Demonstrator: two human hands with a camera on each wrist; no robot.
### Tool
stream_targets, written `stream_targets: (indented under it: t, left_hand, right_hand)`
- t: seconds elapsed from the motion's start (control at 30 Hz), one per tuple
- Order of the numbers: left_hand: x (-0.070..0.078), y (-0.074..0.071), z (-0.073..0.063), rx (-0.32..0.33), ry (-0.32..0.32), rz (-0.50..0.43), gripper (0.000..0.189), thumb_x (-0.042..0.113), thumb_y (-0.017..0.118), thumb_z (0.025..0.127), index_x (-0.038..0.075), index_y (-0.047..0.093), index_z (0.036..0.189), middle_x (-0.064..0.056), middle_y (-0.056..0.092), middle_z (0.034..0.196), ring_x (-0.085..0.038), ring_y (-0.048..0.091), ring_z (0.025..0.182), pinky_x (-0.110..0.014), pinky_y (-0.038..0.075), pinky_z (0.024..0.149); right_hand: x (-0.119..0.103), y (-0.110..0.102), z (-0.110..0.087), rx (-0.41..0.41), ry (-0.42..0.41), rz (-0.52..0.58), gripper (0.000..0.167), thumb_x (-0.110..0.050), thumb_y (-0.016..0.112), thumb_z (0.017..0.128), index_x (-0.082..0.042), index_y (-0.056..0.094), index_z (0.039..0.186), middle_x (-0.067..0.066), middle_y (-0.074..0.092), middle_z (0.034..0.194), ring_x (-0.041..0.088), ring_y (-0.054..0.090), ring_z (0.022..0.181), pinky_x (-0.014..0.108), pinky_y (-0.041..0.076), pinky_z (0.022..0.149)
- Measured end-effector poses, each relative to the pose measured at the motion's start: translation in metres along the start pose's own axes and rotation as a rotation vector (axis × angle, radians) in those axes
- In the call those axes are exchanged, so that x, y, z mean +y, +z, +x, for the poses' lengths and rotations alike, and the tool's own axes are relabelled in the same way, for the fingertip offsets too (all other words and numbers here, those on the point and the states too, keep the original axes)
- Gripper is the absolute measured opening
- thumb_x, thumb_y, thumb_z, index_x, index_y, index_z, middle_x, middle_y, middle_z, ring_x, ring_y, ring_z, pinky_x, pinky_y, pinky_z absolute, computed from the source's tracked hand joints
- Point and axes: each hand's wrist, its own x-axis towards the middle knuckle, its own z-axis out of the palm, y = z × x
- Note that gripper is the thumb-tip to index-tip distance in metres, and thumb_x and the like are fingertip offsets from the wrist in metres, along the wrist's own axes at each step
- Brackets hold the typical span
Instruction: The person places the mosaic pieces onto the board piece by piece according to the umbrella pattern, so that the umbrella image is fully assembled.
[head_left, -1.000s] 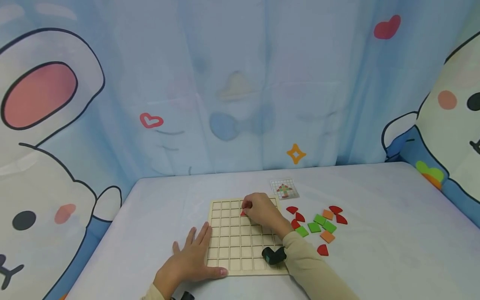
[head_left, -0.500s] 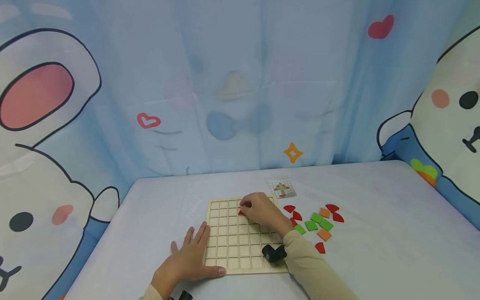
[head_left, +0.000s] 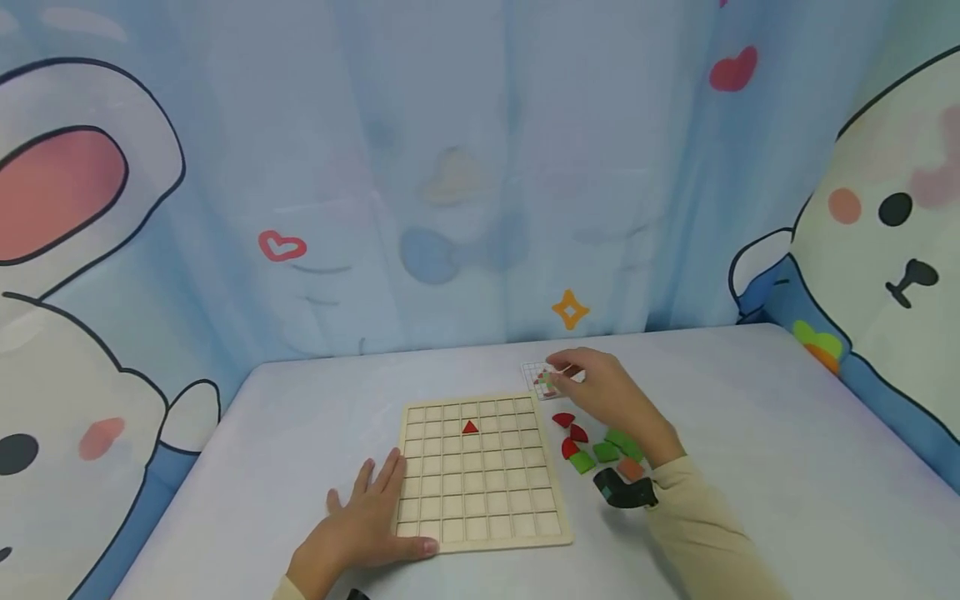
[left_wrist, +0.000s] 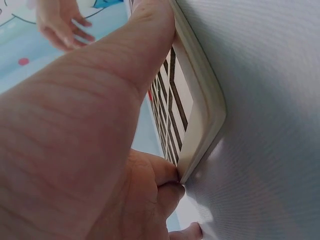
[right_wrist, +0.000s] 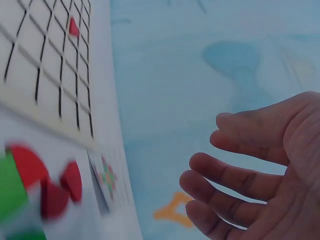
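A wooden grid board [head_left: 480, 483] lies on the table in the head view, with one red triangle piece [head_left: 469, 427] in an upper cell. My left hand [head_left: 360, 521] rests spread at the board's near left corner. Its thumb lies along the near edge and its fingertips touch the left edge; the left wrist view shows this board corner [left_wrist: 212, 107] close up. My right hand [head_left: 611, 396] hovers over the small pattern card [head_left: 531, 377], partly covering it. In the right wrist view, the fingers [right_wrist: 240, 177] are loosely bent with nothing between them.
Right of the board lie red rounded pieces [head_left: 563, 420], green squares [head_left: 581, 462] and an orange square [head_left: 632, 469], some hidden behind my right hand and its black wrist camera [head_left: 622, 490]. A patterned curtain [head_left: 465, 292] hangs behind the table.
My right hand has let go of the red triangle on the board and moved right to above the pattern card. The left hand stays at the board; the head view has shifted slightly.
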Motion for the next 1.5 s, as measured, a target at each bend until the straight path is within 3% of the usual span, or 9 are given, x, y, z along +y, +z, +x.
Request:
stream_targets:
  t: [0.17,0.4,0.6,0.8,1.03,1.27,1.5]
  left_hand:
    - [-0.004,-0.001,-0.003,0.002,-0.003,-0.006,0.129,0.071,0.084,0.080,0.003,0.023,0.170,-0.015,0.015,0.178,-0.052,0.011,0.159,-0.090,0.010,0.107]
    - [-0.008,0.001,-0.002,0.012,0.001,0.003,0.131,0.075,0.082,0.079,0.003,0.022,0.170,-0.015,0.014,0.178,-0.051,0.011,0.160,-0.090,0.010,0.107]
    - [-0.005,-0.002,-0.002,0.016,0.015,-0.003,0.129,0.071,0.084,0.080,0.003,0.022,0.170,-0.015,0.015,0.178,-0.051,0.012,0.159,-0.091,0.011,0.107]
    - [-0.002,-0.003,-0.002,0.010,0.018,0.007,0.128,0.071,0.084,0.080,0.003,0.022,0.170,-0.015,0.015,0.178,-0.052,0.012,0.159,-0.090,0.012,0.107]
    - [-0.005,0.001,0.002,-0.009,0.018,-0.004,0.133,0.077,0.081,0.078,0.004,0.020,0.171,-0.014,0.013,0.179,-0.050,0.009,0.160,-0.089,0.008,0.109]
    - [-0.002,0.000,0.001,0.007,0.022,0.001,0.129,0.071,0.084,0.080,0.003,0.022,0.170,-0.015,0.015,0.178,-0.052,0.012,0.159,-0.090,0.010,0.107]
    - [0.000,0.001,-0.001,0.008,0.015,0.004,0.128,0.070,0.084,0.080,0.003,0.023,0.170,-0.014,0.015,0.178,-0.050,0.012,0.160,-0.089,0.011,0.108]
  right_hand:
    - [0.024,-0.026,-0.013,-0.014,0.109,-0.067,0.040,-0.013,0.070,0.105,0.006,0.065,0.140,0.026,0.066,0.136,0.043,0.063,0.119,0.059,0.056,0.095]
    - [0.059,-0.047,-0.020,-0.146,0.244,-0.091,0.046,-0.011,0.070,0.103,0.007,0.060,0.144,0.031,0.063,0.133,0.048,0.062,0.117,0.055,0.060,0.090]
    - [0.076,-0.055,-0.025,-0.247,0.330,-0.088,0.040,-0.006,0.069,0.100,0.006,0.063,0.138,0.031,0.063,0.124,0.045,0.063,0.110,0.058,0.058,0.089]
    - [0.087,-0.056,-0.028,-0.305,0.342,-0.107,0.033,-0.003,0.069,0.097,0.006,0.067,0.129,0.023,0.066,0.110,0.037,0.061,0.096,0.056,0.057,0.086]
    - [0.092,-0.052,-0.028,-0.314,0.359,-0.100,0.029,-0.003,0.071,0.095,0.006,0.067,0.123,0.023,0.066,0.109,0.037,0.061,0.096,0.055,0.057,0.087]
    - [0.093,-0.048,-0.026,-0.302,0.388,-0.109,0.015,0.000,0.070,0.093,0.005,0.065,0.107,0.016,0.064,0.100,0.034,0.059,0.093,0.050,0.057,0.084]
    - [0.099,-0.046,-0.029,-0.259,0.366,-0.101,0.012,-0.002,0.069,0.097,0.003,0.062,0.106,0.014,0.062,0.098,0.032,0.057,0.090,0.044,0.055,0.079]
